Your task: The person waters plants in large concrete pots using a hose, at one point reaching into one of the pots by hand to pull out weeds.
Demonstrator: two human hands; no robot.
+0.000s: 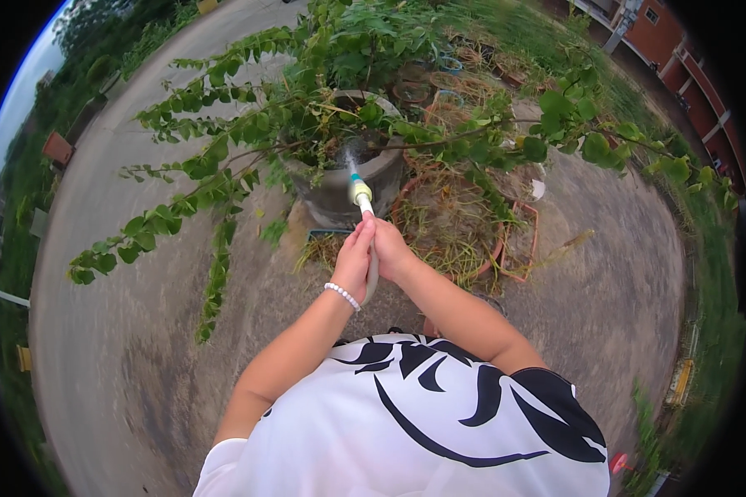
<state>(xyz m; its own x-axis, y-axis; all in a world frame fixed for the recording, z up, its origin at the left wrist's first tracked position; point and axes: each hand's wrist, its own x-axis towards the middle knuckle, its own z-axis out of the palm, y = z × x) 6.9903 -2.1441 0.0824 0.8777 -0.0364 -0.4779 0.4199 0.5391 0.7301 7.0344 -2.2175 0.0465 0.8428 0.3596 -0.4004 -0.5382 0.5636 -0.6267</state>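
Both hands are together at the middle of the view. My left hand (353,261), with a white bead bracelet at the wrist, and my right hand (390,247) are closed around a pale garden hose (372,279). Beyond the fingers, a hose nozzle (360,191) in pale yellow and teal points away from me, and water sprays from its tip. The spray goes into a large round grey planter (342,192) that holds soil and leafy plants. Long leafy branches (211,164) reach out from it to both sides. The hose's lower part is hidden behind my arms and shirt.
Right of the planter stand a wide round pot of dry grass (451,223) and an orange rectangular planter (522,242). Several smaller pots lie farther back. A branch (597,140) crosses the right side at height. Concrete pavement (161,348) surrounds me, with grass along the right edge.
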